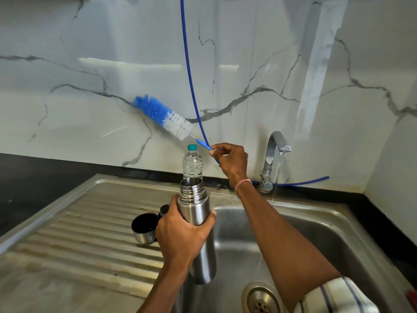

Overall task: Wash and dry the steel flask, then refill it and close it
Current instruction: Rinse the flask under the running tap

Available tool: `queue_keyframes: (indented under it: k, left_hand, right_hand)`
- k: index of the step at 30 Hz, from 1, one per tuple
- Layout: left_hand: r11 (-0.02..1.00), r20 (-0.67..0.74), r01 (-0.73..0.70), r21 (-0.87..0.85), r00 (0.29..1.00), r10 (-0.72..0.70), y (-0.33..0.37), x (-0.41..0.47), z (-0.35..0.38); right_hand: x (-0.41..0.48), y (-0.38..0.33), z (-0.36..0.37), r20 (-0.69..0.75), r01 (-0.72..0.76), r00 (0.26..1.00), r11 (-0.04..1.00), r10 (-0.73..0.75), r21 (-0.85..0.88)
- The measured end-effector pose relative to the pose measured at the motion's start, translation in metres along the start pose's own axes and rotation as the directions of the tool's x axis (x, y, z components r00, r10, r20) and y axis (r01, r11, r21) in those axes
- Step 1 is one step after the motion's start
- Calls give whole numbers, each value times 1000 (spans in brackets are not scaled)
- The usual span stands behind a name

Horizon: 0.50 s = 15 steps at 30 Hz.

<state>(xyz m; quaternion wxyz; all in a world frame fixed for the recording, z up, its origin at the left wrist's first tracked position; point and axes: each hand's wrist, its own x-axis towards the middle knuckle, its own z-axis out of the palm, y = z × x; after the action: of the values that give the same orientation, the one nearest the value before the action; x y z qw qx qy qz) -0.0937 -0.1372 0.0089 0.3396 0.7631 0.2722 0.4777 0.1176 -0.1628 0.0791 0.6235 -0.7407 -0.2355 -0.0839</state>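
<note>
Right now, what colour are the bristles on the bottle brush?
Blue at the tip, white near the handle, on the brush; head view.

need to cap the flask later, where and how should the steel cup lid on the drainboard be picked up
The steel cup lid lies tilted on the drainboard, its black open mouth facing up and left. Probably best to come from above and pinch across its round steel wall, near the rim. The left hand sits just right of it, holding the flask.

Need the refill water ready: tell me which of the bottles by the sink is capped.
The clear plastic bottle with the teal cap, standing upright against the wall. The steel flask in the left hand is open-mouthed.
</note>
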Motion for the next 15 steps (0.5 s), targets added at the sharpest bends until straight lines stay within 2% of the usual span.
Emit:
queue_keyframes:
  k: [6, 9, 15]
  left_hand:
    - [999, 54, -38, 9, 998, 37, 4, -6, 5]
    - [998, 84, -58, 28, 995, 55, 5, -12, 8]
    - [993, 185, -92, 73, 980, 78, 5, -18, 14]
  right_hand:
    - [-4, 41, 3, 65, -99, 993, 995, 100, -4]
    - [-14, 72, 6, 69, -131, 988, 989, 136, -60]
    - [-26, 116, 11, 97, -26, 994, 981, 45, -191]
